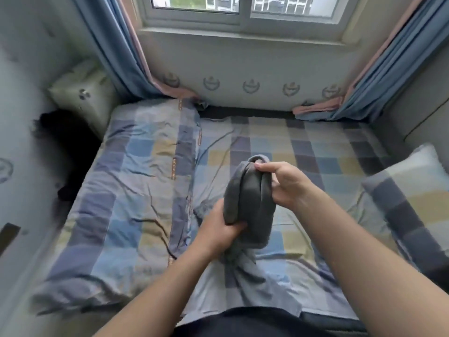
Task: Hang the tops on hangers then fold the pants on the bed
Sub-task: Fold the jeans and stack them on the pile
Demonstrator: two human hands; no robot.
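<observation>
A dark grey garment [250, 198], bunched into thick folds, is held up above the middle of the bed [328, 154]. My left hand [218, 231] grips its lower part from the left, fingers curled into the cloth. My right hand [284, 183] pinches the upper folds from the right. A lighter grey tail of cloth [245, 271] hangs from the bundle down to the checked sheet. I cannot tell whether the garment is a top or pants. No hanger is in view.
A folded checked duvet [126, 190] covers the bed's left half. A checked pillow [413, 190] lies at the right edge, a pale cushion [82, 93] at the back left corner. Blue curtains [116, 57] frame the window wall behind the bed.
</observation>
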